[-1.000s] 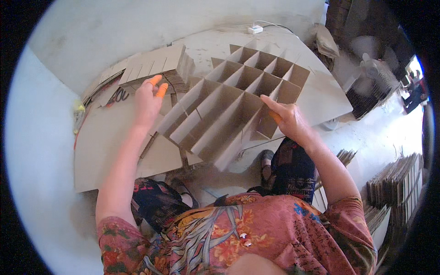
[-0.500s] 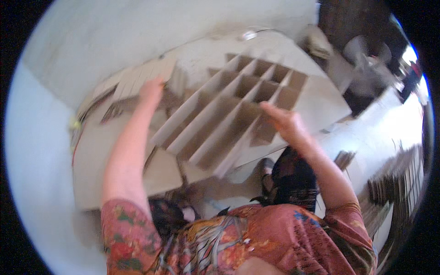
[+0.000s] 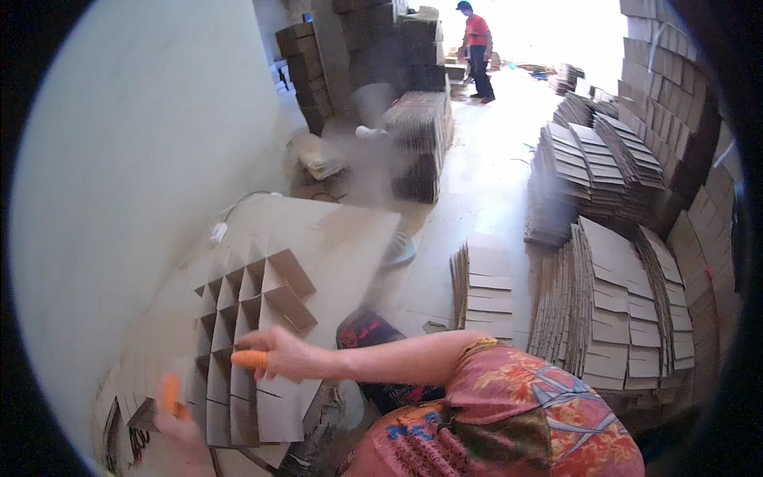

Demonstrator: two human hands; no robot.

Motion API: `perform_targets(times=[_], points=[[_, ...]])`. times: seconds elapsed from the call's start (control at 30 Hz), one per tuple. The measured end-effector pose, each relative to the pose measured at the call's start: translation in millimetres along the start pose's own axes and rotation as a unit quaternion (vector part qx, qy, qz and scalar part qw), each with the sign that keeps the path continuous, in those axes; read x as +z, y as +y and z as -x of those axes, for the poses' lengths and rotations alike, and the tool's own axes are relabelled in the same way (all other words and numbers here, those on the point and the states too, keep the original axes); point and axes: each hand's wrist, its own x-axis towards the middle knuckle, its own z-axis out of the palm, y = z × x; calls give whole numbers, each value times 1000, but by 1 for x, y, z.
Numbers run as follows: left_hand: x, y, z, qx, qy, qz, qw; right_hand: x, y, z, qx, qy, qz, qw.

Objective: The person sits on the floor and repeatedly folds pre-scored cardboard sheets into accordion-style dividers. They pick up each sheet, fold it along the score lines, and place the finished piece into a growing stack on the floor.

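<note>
A cardboard divider grid (image 3: 278, 409) of crossed, slotted strips stands on the pale table (image 3: 334, 230), its cells facing up. Over its near part reaches my right hand (image 3: 282, 354), an orange cover on one digit. Its fingers stretch out across the strip edges and appear to touch them. Beside the grid's left side is my left hand (image 3: 179, 417), smeared by motion, with orange covers on its digits. Whether it grips anything is not visible. Flat cardboard strips (image 3: 139, 370) lie close to it on the left.
Bundles of slotted cardboard (image 3: 608, 298) stand on the floor to the right, with more stacks (image 3: 584, 163) beyond. A smaller bundle (image 3: 489, 286) is nearer the table. A fan (image 3: 373, 135) is behind the table. A white plug-like object (image 3: 218, 232) lies by the wall. Another person (image 3: 477, 52) stands far back.
The view has swung right, bringing floor stacks and the far person into sight. My right hand now lies over the grid's near part; my left hand is lower, beside the grid.
</note>
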Motion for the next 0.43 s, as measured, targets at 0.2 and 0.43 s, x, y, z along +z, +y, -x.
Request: perform_targets(times=[0.2,0.43], points=[[29,116,58,107,-192,67,973,11,-4,28,48,67,-177,981],[24,56,118,-21,-96,3,995,-11,-25,38,-41,52,-96,993]])
